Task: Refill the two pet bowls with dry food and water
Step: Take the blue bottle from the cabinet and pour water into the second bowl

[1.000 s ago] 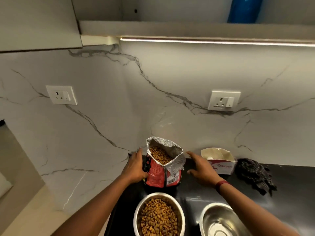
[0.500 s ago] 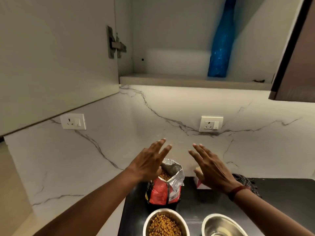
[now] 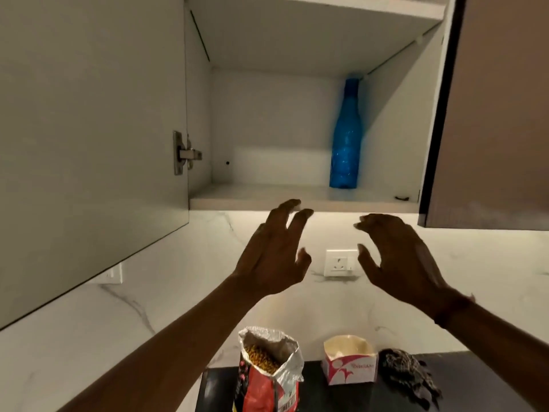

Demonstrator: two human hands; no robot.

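Note:
A blue bottle [image 3: 344, 135] stands upright on the lower shelf [image 3: 267, 194] of an open wall cupboard. Both my hands are raised just below that shelf, empty, fingers spread and loosely bent. My left hand [image 3: 273, 251] is left of the bottle and lower. My right hand [image 3: 398, 257] is below and slightly right of it. An open red bag of dry pet food [image 3: 267, 370] stands on the black counter [image 3: 356, 399] beneath my hands. The two bowls are out of view.
The cupboard's left door [image 3: 89, 144] hangs open; a brown door [image 3: 499, 114] is at the right. A small white and red carton [image 3: 349, 364] and a dark crumpled cloth [image 3: 407, 376] sit on the counter. A wall socket [image 3: 340, 263] is between my hands.
My hands let go of the food bag and rose toward the cupboard shelf. The view tilted up, so the bowls dropped out of sight and the whole bottle appeared.

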